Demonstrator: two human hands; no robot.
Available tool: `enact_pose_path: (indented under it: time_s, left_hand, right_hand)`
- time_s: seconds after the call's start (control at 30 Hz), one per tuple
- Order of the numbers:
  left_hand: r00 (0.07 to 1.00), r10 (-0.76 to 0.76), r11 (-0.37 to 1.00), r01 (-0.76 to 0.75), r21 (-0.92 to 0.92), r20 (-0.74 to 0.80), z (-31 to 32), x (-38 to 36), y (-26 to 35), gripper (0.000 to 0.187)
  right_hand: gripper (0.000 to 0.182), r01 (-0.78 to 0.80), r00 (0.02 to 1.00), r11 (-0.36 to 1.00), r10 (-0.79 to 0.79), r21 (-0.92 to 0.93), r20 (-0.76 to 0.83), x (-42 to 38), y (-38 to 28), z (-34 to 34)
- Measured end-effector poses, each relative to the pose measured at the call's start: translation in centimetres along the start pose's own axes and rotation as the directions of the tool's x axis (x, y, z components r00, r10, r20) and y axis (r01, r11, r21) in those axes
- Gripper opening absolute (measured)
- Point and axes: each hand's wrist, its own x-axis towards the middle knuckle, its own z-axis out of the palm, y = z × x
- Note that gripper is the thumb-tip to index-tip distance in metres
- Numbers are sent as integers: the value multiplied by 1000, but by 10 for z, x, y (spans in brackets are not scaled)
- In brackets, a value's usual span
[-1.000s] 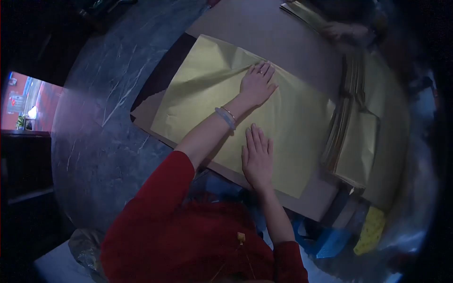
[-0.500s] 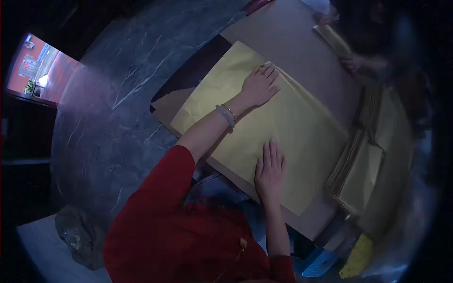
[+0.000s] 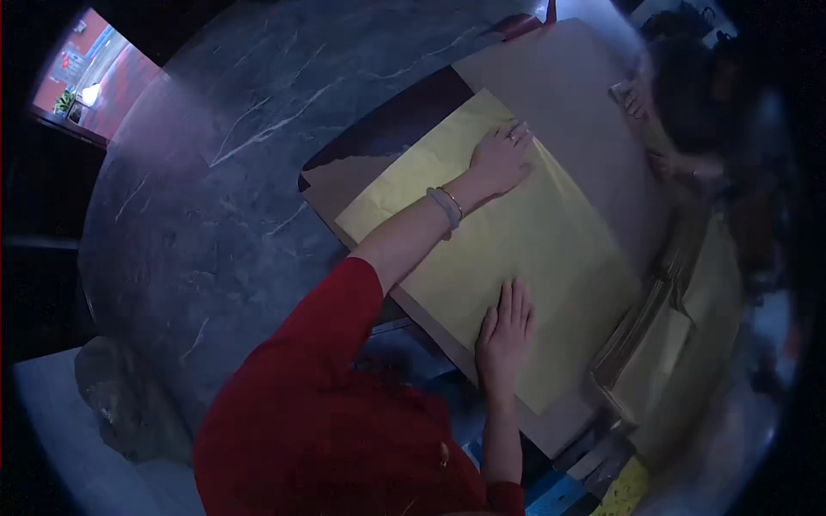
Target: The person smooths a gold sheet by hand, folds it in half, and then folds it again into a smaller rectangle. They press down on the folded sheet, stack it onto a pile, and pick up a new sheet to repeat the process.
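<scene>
Gold sheet point(image 3: 495, 245) lay flat on a larger piece of brown cardboard point(image 3: 568, 86), itself resting on the grey marbled worktop point(image 3: 198, 232). Its long axis ran obliquely, from upper left to lower right of the view; one short edge faced the upper left, the other the lower right. A raised crease ran from near the left fingertips down along the upper-right long edge.

Left hand point(image 3: 499, 162) was laid palm down, fingers extended and slightly parted, with its fingertips at that upper-right edge. Whether they pinched the crease or only pressed it could not be told. Right hand point(image 3: 504, 344) rested flat near the lower-left long edge, fingers straight and close together, thumb apart, pointing up the view.

Margins were noted as follows. Along the lower-left edge a narrow strip of cardboard showed. Beyond the upper-right edge a broad stretch of cardboard extended. To the left the worktop offered the widest room. On the right, room was tight: the sheet's right corner ended just beside a stack of folded gold sheets point(image 3: 662, 353). Another person's hands point(image 3: 686, 163) were at the cardboard's far right side, their grip too dark to determine.
</scene>
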Motion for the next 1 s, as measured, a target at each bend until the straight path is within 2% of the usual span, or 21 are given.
enact_pose_path:
  time_s: [0.17, 0.3, 0.43, 0.57, 0.7, 0.83, 1.0]
  left_hand:
    - [992, -92, 995, 94, 13, -89, -2, 4, -15, 61]
    - [978, -170, 985, 169, -12, -124, -4, 6, -29, 62]
    - [970, -214, 971, 224, 81, -118, -10, 11, -31, 64]
    - [956, -259, 959, 271, 82, -134, -6, 15, -32, 64]
    - [955, -255, 955, 273, 113, -153, -8, 14, -30, 64]
    - [946, -236, 969, 247, 24, -222, -10, 10, -30, 63]
    - [944, -271, 961, 277, 7, -191, -12, 10, -28, 63]
  right_hand:
    - [45, 24, 999, 999, -24, -24, -30, -1, 2, -1]
    - [47, -8, 1000, 999, 9, -31, 13, -1, 3, 2]
    - [47, -17, 999, 1000, 17, -24, 28, 2, -2, -2]
    - [47, 3, 1000, 1000, -3, -20, 17, 1, -1, 2]
    - [47, -10, 999, 1000, 10, -18, 33, 1, -3, -1]
    - [46, 0, 1000, 1000, 0, 12, 24, 1, -1, 0]
    - [46, -1, 999, 1000, 2, -9, 38, 0, -3, -1]
